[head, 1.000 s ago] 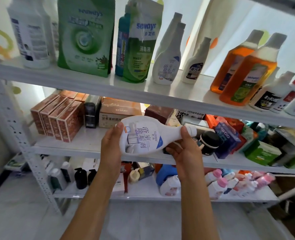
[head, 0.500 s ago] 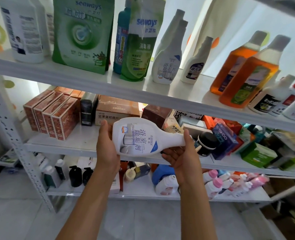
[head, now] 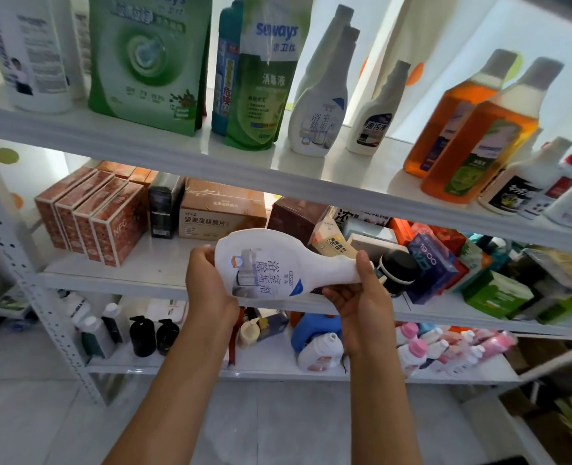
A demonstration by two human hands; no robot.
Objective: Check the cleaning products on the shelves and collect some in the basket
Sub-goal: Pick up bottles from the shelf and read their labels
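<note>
Both hands grip the white cleaner bottle (head: 277, 263) on its side, the left hand (head: 207, 283) curled around its base and the right hand (head: 361, 297) around its neck, in front of the middle shelf (head: 126, 273), below matching bottles (head: 321, 109) on the top shelf (head: 177, 152).

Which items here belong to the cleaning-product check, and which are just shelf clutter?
Job:
white bottle, held sideways by left hand and right hand
orange bottles
green pouch

Clutter:
red cartons
brown box
black jar
</note>
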